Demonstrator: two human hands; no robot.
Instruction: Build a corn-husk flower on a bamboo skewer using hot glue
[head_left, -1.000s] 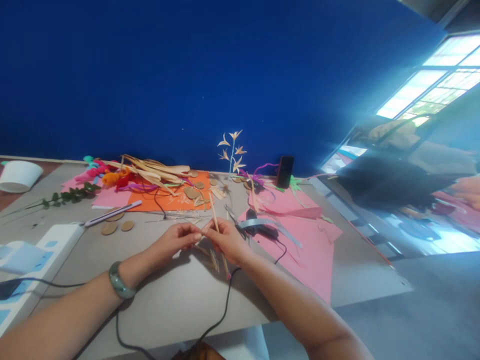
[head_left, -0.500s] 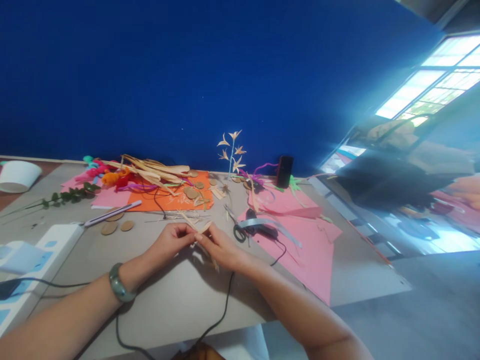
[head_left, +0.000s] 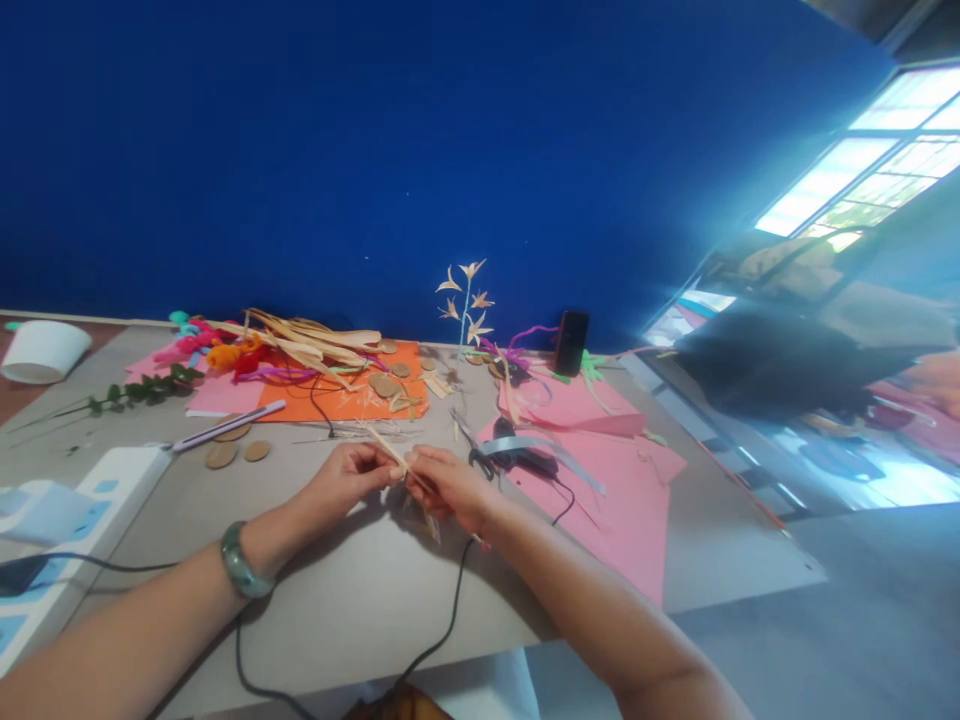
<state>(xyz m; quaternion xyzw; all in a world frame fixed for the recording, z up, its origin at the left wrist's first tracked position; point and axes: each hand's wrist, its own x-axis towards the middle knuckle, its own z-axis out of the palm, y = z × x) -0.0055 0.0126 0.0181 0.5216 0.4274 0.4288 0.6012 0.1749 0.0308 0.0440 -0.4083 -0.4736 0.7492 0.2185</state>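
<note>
My left hand (head_left: 346, 477) and my right hand (head_left: 447, 484) meet fingertip to fingertip just above the grey table (head_left: 352, 590). Both are pinched on a thin wooden stick (head_left: 388, 446) with pale straw strips at the meeting point; the stick slants up to the left. A few straw pieces (head_left: 427, 522) hang below my right hand. My left wrist wears a green bangle (head_left: 241, 570). Scissors (head_left: 472, 448) lie just beyond my right hand.
Pink paper sheets (head_left: 600, 480) spread to the right, an orange sheet (head_left: 337, 392) with dried leaves and cardboard discs at the back. A straw flower stem (head_left: 466, 305) stands by the blue wall, a black phone (head_left: 571, 343) beside it. A black cable (head_left: 442, 625) crosses the table's near edge.
The stick was upright in my right hand, then tipped leftward to a low slant. My hands stay together at the same spot, fingers shifting on the straw.
</note>
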